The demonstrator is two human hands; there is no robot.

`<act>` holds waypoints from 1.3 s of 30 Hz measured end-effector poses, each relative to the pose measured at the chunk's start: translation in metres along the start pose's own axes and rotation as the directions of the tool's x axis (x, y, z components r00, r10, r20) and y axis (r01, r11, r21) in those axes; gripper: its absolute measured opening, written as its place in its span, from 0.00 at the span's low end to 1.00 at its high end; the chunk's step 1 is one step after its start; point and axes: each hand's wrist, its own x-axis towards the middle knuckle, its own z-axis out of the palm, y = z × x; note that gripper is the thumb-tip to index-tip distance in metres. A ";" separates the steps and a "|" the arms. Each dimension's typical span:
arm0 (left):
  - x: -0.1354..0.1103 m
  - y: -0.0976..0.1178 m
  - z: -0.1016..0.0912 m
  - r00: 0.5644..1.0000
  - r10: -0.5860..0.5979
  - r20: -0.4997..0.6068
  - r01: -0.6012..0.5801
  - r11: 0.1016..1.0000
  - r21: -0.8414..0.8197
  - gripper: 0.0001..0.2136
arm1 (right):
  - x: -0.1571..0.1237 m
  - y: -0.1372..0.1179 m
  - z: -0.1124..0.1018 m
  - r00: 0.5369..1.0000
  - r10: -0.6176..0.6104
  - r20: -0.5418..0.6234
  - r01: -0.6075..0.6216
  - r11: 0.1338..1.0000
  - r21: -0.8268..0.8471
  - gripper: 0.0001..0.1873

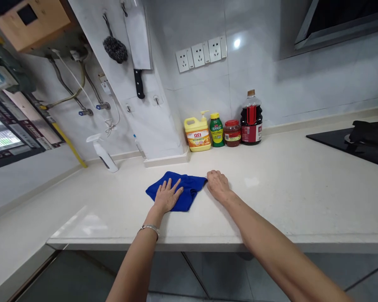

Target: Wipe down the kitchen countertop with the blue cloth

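A blue cloth [189, 202] lies partly folded on the white countertop [290, 193]. My left hand [168, 196] rests flat on the cloth with its fingers spread. To the right, my right hand [218, 184] is closed on the cloth's right corner, which is stretched toward it. The fingertips of that hand are partly hidden behind its knuckles.
Against the back wall stand a yellow detergent jug [199, 136], a green bottle [216, 131], a red-lidded jar [232, 133] and a dark sauce bottle [251, 119]. A white spray bottle [103, 155] is at left, a black cooktop [362, 142] at right. A cleaver [139, 40] hangs above.
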 end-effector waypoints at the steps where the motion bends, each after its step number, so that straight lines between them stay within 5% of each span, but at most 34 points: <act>1: -0.003 0.002 -0.001 1.000 0.011 0.007 -0.011 1.000 0.015 0.28 | 0.001 0.000 -0.003 0.999 0.027 -0.023 -0.027 1.000 0.012 0.22; 4: -0.015 0.016 -0.007 0.999 0.037 0.039 -0.038 0.999 0.017 0.27 | 0.003 -0.005 -0.008 0.991 0.043 -0.125 -0.034 0.997 0.072 0.21; 8: -0.033 0.062 -0.011 0.997 0.003 0.072 -0.001 1.000 -0.018 0.31 | 0.004 -0.022 -0.006 0.967 -0.141 -0.214 0.173 0.975 0.138 0.20; 11: -0.041 0.100 -0.007 0.998 0.014 0.064 -0.011 0.999 -0.050 0.36 | 0.001 -0.033 0.004 0.932 -0.298 -0.208 0.337 0.922 0.192 0.20; 14: -0.045 0.114 -0.008 0.998 0.053 0.025 -0.050 0.991 -0.128 0.39 | 0.000 -0.033 0.016 0.897 -0.422 -0.130 0.442 0.863 0.244 0.18; 17: -0.053 0.096 -0.020 0.984 0.172 0.056 -0.152 0.955 -0.255 0.37 | 0.000 -0.024 0.024 0.871 -0.482 -0.095 0.488 0.829 0.271 0.18; 19: -0.065 0.066 -0.030 0.947 0.315 0.060 -0.264 0.872 -0.411 0.30 | 0.000 -0.017 0.026 0.860 -0.499 -0.107 0.506 0.810 0.297 0.18; 21: -0.082 0.026 -0.036 0.955 0.295 -0.033 -0.261 0.779 -0.569 0.25 | 0.000 -0.014 0.028 0.863 -0.497 -0.092 0.499 0.808 0.312 0.20; 24: -0.111 -0.036 -0.037 0.981 -0.126 -0.150 0.017 0.816 -0.577 0.25 | -0.002 -0.014 0.029 0.875 -0.484 0.008 0.463 0.842 0.278 0.28; 26: -0.128 -0.069 -0.032 0.917 -0.368 -0.152 0.257 0.839 -0.480 0.26 | -0.002 -0.016 0.030 0.874 -0.479 0.083 0.452 0.863 0.228 0.32; 28: -0.138 -0.089 -0.027 0.871 -0.474 -0.126 0.381 0.815 -0.437 0.26 | -0.001 -0.018 0.031 0.874 -0.465 0.143 0.442 0.881 0.170 0.33; 35: -0.127 -0.086 -0.027 0.709 -0.704 0.034 0.627 0.608 -0.487 0.27 | -0.004 -0.024 0.033 0.886 -0.411 0.215 0.418 0.908 0.012 0.34; 39: -0.126 -0.084 -0.024 0.691 -0.723 0.012 0.626 0.590 -0.510 0.26 | -0.011 -0.029 0.027 0.896 -0.379 0.234 0.404 0.912 -0.073 0.34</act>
